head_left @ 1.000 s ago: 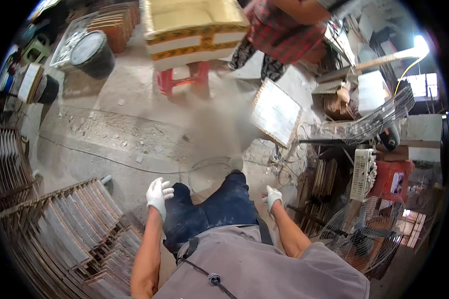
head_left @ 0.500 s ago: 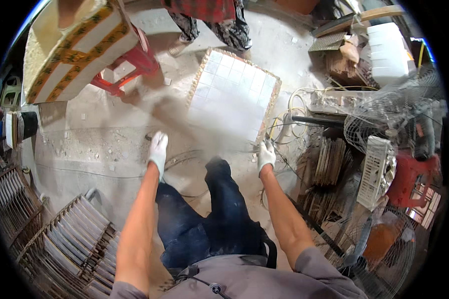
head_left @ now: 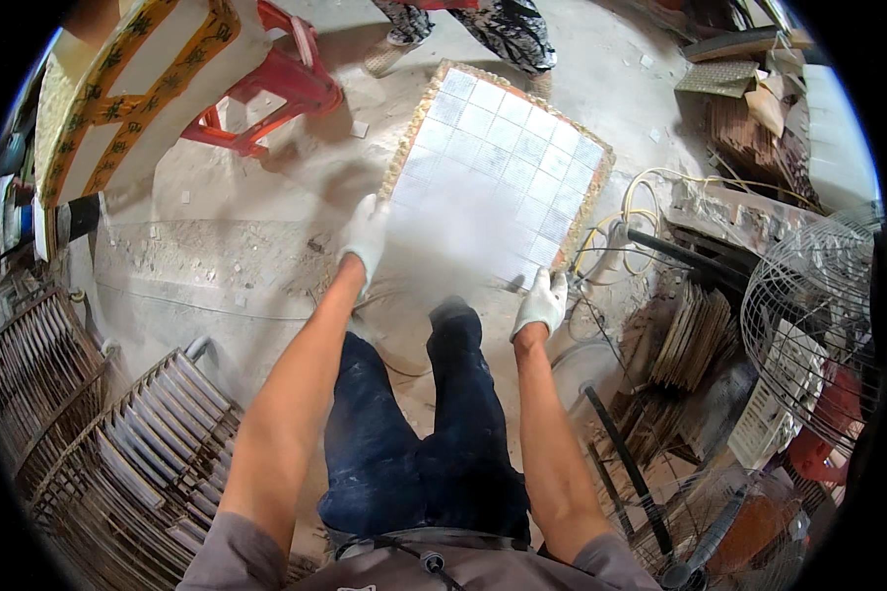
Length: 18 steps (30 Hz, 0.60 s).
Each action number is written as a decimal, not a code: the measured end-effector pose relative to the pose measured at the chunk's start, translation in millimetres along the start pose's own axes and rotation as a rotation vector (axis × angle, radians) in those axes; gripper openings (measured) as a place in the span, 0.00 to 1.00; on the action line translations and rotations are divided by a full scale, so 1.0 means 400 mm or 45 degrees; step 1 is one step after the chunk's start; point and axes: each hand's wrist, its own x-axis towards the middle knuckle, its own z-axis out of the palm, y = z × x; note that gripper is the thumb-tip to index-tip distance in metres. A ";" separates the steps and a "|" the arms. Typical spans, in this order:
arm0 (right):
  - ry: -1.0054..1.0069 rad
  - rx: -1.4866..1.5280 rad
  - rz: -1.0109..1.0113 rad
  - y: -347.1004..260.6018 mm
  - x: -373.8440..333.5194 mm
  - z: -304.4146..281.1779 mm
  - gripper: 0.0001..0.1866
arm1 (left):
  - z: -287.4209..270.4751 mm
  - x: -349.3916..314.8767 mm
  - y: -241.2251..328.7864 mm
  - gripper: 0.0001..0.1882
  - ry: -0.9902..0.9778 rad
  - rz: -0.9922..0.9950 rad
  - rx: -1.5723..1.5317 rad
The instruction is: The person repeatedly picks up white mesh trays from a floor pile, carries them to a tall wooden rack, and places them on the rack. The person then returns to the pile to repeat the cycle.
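Note:
A square panel [head_left: 508,158] faced with pale tiles in a grid, with a rough brown edge, lies in front of me, turned slightly. My left hand [head_left: 367,239], in a white glove, is at the panel's left edge, its fingers together against that side and partly blurred. At the near right corner, my right hand [head_left: 542,305], gloved too, has its fingers closed on the edge. A hazy smear covers the panel's near left part, so that corner cannot be made out.
A red plastic stool [head_left: 286,89] and a taped foam box [head_left: 148,94] stand at far left. Metal racks [head_left: 158,443] are near left. A yellowish cable [head_left: 646,177], tile stacks [head_left: 695,335] and wire fan guards [head_left: 813,315] crowd the right. Another person's legs [head_left: 503,34] are beyond the panel.
My left hand has moved from beside the panel up to its left edge. My right hand stays at the near right corner. The panel looks larger and further right in view.

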 end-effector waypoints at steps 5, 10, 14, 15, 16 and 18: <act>-0.038 0.335 0.112 0.038 0.025 -0.014 0.19 | 0.021 -0.016 -0.037 0.26 0.052 0.067 -0.158; -0.024 0.426 0.038 0.058 0.054 -0.032 0.15 | -0.013 -0.082 0.050 0.27 0.104 -0.017 0.012; -0.179 0.482 0.246 0.041 0.110 -0.075 0.19 | -0.030 -0.064 0.068 0.27 0.096 -0.087 0.045; -0.253 0.432 0.353 0.062 0.166 -0.102 0.20 | -0.036 -0.050 0.069 0.26 0.098 -0.083 0.015; -0.293 0.489 0.427 0.048 0.168 -0.108 0.22 | -0.042 -0.036 0.063 0.26 0.103 -0.081 -0.015; -0.411 0.671 0.490 0.029 0.169 -0.101 0.25 | -0.050 0.000 0.062 0.25 0.016 -0.087 -0.144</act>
